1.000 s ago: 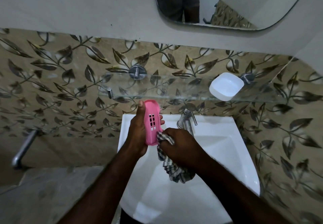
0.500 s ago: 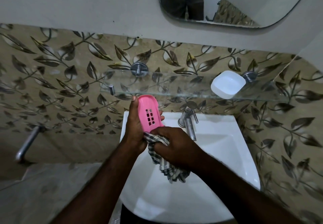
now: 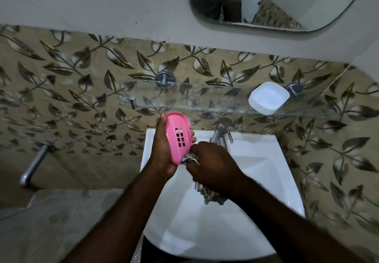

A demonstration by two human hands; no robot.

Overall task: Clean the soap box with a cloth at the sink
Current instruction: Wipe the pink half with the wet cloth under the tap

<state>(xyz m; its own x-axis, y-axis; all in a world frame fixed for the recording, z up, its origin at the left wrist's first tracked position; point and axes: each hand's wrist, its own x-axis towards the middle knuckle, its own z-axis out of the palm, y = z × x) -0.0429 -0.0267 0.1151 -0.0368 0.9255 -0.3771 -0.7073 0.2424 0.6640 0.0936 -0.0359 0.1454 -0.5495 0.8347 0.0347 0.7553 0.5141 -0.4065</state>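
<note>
While my left hand (image 3: 164, 150) clamps the pink soap box (image 3: 178, 137), right fingers (image 3: 207, 152) bunch the checked cloth (image 3: 189, 158) against its lower end; next, I'd wipe upward.

Leaf-print tile wall (image 3: 82, 98), mirror (image 3: 276, 2), glass shelf (image 3: 205, 100).

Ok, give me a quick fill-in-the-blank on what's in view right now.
1. The left hand holds a soap box coloured ____.
2. The right hand presses a checked ____ against the box's lower end.
3. The white dish sits on the glass ____.

Missing words: pink; cloth; shelf
</note>
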